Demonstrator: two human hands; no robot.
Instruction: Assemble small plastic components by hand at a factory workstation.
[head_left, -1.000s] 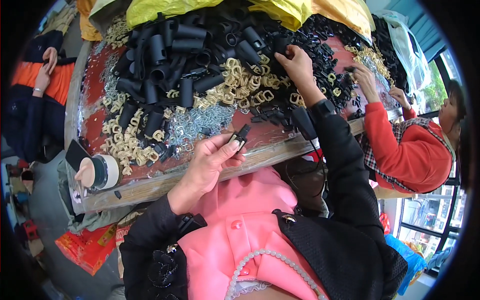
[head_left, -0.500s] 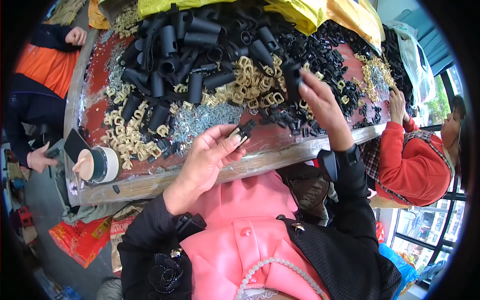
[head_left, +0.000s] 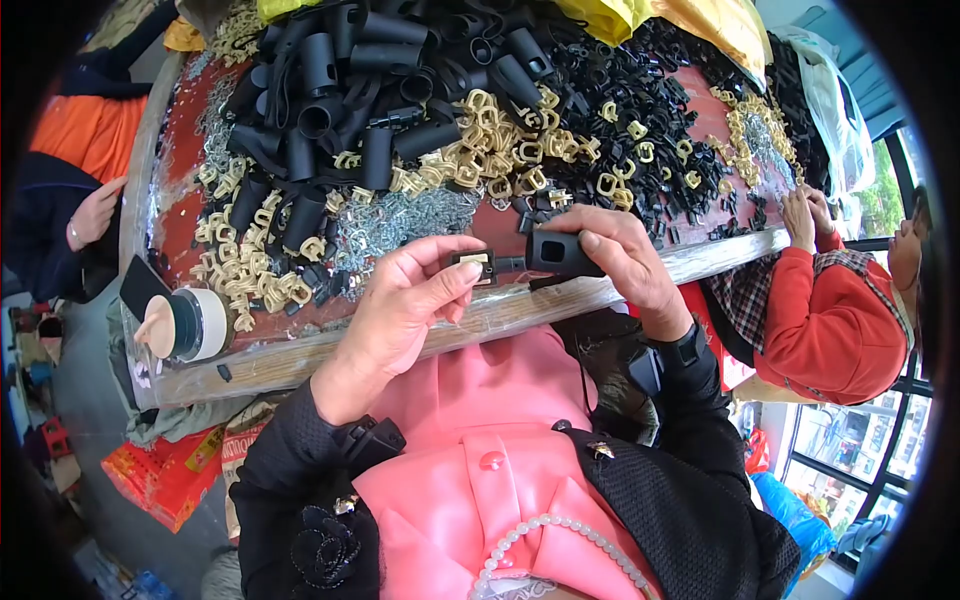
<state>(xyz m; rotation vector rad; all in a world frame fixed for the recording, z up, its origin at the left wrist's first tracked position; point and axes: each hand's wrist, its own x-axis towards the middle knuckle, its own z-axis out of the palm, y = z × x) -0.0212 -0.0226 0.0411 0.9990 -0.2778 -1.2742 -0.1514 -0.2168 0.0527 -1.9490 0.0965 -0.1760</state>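
Note:
My left hand [head_left: 408,302] pinches a small black fitting [head_left: 486,264] with a cream-coloured insert, just above the table's front edge. From the right, my right hand [head_left: 630,262] grips a black plastic tube [head_left: 556,252] with a squarish opening in its side. The fitting's narrow black stem points at the tube's end and meets it or lies very close; I cannot tell whether it is inside. Beyond my hands lie a heap of black tubes [head_left: 377,158], tan plastic buckles [head_left: 480,140] and a pile of small silvery metal pieces [head_left: 395,222].
An open round cream jar [head_left: 208,325] stands at the table's left front corner. The wooden table edge [head_left: 440,348] runs before me. Small black parts [head_left: 650,150] cover the right side. A person in red sleeves [head_left: 800,320] works at right; another person's hand [head_left: 95,213] is at left.
My right hand has come down and toward me with the black tube, now level and against or near the fitting in my left hand. The person at left has shifted their hands.

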